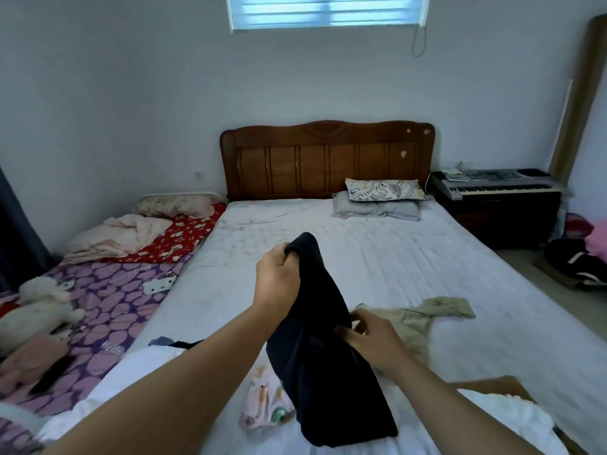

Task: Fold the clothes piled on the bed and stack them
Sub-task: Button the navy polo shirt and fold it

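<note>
The dark garment (315, 339) hung above the bed (427, 257), its top bunched in the left hand (279, 284)'s clenched fingers, the right hand (371, 343) pinching its edge. Held so unevenly, it could likely twist and fold crooked.

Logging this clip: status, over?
Left hand grips dark garment, lifted. Right hand pinches its edge. Beige garment unfolded on bed. Nothing blocking.
</note>
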The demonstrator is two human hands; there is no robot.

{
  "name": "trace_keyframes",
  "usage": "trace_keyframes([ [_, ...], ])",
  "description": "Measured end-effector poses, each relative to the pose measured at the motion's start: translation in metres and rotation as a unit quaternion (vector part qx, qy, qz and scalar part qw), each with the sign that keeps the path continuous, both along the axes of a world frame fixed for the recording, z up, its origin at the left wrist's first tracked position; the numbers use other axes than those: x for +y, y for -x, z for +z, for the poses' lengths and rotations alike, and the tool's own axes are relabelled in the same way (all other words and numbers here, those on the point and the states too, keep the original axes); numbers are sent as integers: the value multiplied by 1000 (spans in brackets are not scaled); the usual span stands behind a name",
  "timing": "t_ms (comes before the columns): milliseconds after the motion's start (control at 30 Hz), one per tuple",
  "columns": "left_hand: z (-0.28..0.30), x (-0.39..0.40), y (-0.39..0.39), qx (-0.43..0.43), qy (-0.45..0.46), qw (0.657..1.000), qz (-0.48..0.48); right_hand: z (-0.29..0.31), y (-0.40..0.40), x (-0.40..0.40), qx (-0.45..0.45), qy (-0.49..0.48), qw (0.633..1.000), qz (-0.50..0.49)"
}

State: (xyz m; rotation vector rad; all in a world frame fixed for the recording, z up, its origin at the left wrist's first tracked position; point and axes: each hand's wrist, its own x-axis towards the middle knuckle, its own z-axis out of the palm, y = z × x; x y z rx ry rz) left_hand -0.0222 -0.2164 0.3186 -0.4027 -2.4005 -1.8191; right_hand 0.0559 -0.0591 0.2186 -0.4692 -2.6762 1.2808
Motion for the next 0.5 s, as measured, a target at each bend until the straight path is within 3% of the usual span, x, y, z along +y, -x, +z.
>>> trace_keyframes([
  [100, -3, -11, 0, 17, -7, 1000, 1, 5, 11, -4, 3, -64, 998, -10],
  [200, -9, -32, 4, 69, 71, 994, 35, 29, 18, 9, 37, -176, 976, -121],
  [233, -12, -41, 6, 112, 151, 981, 53, 41, 17, 15, 61, -191, 968, -152],
  [333, -14, -59, 11, 229, 375, 892, 104, 74, 15, 28, 136, -257, 940, -177],
  [433, 0, -60, 9, 260, 441, 851, 115, 92, 10, 39, 114, -375, 905, -164],
  [500, 10, -64, 10, 248, 431, 857, 133, 92, 4, 54, 80, -381, 901, -190],
])
